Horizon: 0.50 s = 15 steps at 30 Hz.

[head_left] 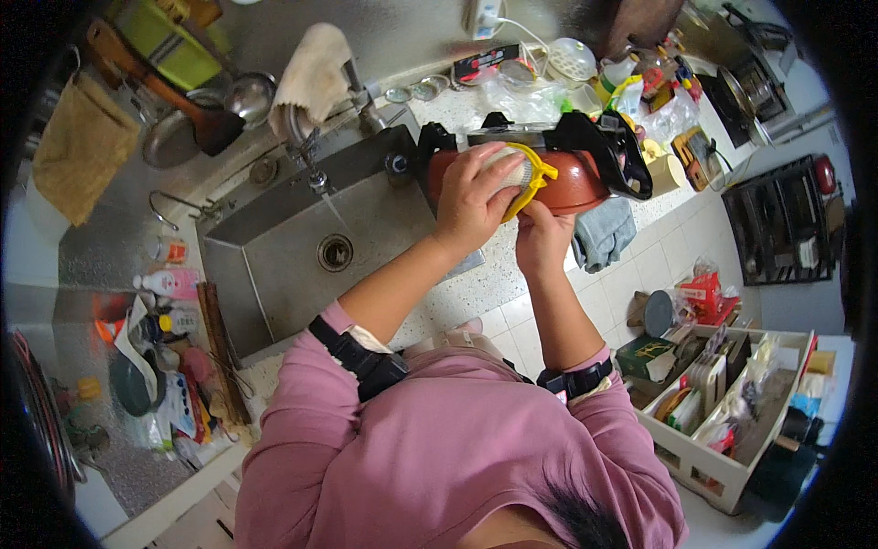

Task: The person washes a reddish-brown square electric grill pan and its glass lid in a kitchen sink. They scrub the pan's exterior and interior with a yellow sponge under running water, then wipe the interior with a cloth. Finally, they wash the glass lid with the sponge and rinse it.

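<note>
From my head view, the left hand [469, 194] has its fingers clamped around a round, ribbed whitish object with a yellow rim [515, 174], in front of a glossy reddish-brown pot with black handles [578, 178]. The right hand [546, 240] is at the pot's near edge; I cannot tell how its half-hidden fingers close. The pot is beside the rectangular stainless-steel sink [288, 284].
</note>
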### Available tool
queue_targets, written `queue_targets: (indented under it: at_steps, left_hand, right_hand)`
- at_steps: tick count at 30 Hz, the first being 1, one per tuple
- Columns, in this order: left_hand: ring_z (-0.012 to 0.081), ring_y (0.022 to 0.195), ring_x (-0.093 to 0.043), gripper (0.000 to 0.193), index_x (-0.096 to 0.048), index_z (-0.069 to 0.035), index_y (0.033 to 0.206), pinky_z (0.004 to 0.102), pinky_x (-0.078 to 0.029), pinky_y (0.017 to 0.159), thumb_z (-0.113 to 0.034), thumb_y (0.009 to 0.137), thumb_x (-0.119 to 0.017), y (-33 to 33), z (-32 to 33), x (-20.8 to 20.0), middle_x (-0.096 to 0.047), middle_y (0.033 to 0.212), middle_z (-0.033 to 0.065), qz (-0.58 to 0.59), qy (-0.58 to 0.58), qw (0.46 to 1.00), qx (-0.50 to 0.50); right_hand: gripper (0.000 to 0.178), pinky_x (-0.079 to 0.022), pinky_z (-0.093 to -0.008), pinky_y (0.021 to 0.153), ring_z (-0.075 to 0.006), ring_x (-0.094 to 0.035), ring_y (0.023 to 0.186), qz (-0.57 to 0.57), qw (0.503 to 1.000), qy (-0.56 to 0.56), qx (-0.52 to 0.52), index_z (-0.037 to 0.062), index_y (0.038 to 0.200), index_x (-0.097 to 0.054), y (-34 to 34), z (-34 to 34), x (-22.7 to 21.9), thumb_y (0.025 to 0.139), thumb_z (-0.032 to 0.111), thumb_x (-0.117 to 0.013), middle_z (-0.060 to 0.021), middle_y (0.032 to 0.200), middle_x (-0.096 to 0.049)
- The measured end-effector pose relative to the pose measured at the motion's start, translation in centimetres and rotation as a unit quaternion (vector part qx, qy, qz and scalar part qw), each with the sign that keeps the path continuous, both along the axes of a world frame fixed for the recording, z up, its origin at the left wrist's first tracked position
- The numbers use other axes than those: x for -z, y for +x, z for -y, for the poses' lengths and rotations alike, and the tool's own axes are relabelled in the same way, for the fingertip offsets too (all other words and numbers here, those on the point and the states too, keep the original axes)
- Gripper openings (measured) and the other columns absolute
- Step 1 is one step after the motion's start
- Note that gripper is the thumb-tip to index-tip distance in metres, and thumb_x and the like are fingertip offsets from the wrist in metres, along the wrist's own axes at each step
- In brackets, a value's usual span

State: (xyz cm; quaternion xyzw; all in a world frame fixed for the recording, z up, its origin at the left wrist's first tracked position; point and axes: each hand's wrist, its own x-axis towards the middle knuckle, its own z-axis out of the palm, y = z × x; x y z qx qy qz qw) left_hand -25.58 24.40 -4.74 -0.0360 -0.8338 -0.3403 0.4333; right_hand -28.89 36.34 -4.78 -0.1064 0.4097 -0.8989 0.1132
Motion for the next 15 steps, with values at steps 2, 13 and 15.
queue_targets:
  at_steps: [2,13,15]
  left_hand:
    - [0.0314,0.108,-0.055,0.042,-0.062,-0.013,0.117,0.0415,-0.044,0.092,-0.009,0.076,-0.070,-0.2,0.7,1.7,-0.058,0.116,0.0110,-0.020,0.011,1.000,-0.021]
    - [0.0342,0.111,-0.054,0.034,-0.060,-0.004,0.115,0.0402,-0.043,0.096,-0.001,0.083,-0.052,-1.0,7.0,11.5,-0.057,0.120,0.0162,0.110,0.442,0.877,-0.151]
    - [0.0348,0.112,-0.053,0.036,-0.060,-0.005,0.116,0.0410,-0.042,0.097,-0.001,0.081,-0.054,-0.1,5.6,10.1,-0.056,0.121,0.0163,0.090,0.294,0.933,-0.188]
  right_hand:
    - [0.048,-0.052,-0.0314,0.081,-0.0198,-0.061,0.098,0.019,0.999,-0.014,-0.032,0.0033,0.122,-0.050,0.0,-0.3,-0.5,0.076,-0.011,-0.053,-0.0083,0.109,-0.060]
    - [0.052,-0.040,-0.0420,0.107,-0.0301,-0.051,0.122,0.149,0.980,-0.002,-0.130,-0.0005,0.128,-0.046,-0.4,-1.3,-1.2,0.076,-0.001,-0.052,-0.0156,0.129,-0.053]
    - [0.056,-0.039,-0.0417,0.108,-0.0294,-0.050,0.124,0.124,0.978,0.007,-0.164,-0.0003,0.129,-0.046,-0.2,-1.4,-1.3,0.074,-0.002,-0.053,-0.0155,0.131,-0.053]
